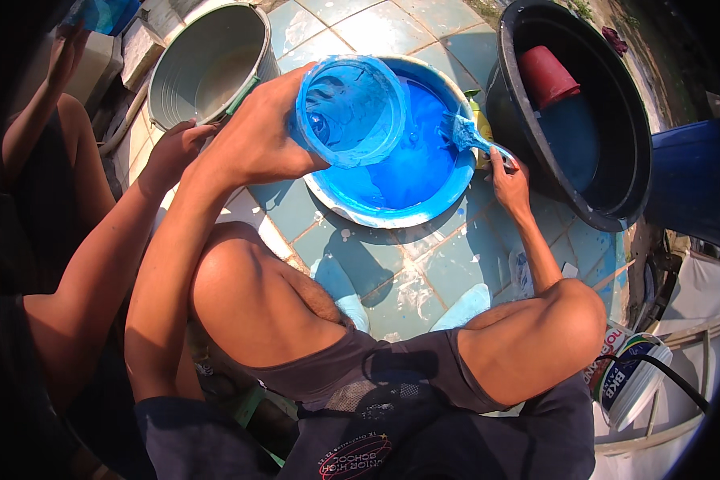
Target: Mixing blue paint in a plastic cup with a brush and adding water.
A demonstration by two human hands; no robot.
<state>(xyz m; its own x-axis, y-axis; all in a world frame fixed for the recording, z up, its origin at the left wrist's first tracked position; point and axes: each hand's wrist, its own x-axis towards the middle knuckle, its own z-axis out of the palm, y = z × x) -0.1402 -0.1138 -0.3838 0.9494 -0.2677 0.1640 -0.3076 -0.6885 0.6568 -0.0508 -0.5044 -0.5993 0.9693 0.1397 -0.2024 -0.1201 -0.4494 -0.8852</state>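
My left hand (pixel 268 132) grips a clear plastic container (pixel 352 112) smeared with blue paint. It is tilted so that its mouth faces me, over the left part of a round basin (pixel 360 216). Bright blue paint (pixel 428 156) lies in the basin, and blue also coats its rim. With my right hand (pixel 510 184) I hold a paintbrush (pixel 472 136) by its handle. The blue-coated bristles are at the basin's right rim. Part of the basin is hidden behind the container.
At left, another person's hand (pixel 180 148) is by a grey bucket (pixel 216 72); a raised hand (pixel 68 52) is near something blue. A black tub (pixel 632 160) at right holds a red cup (pixel 548 76). A yellow bottle (pixel 481 120) and a paint pail (pixel 632 380) stand nearby.
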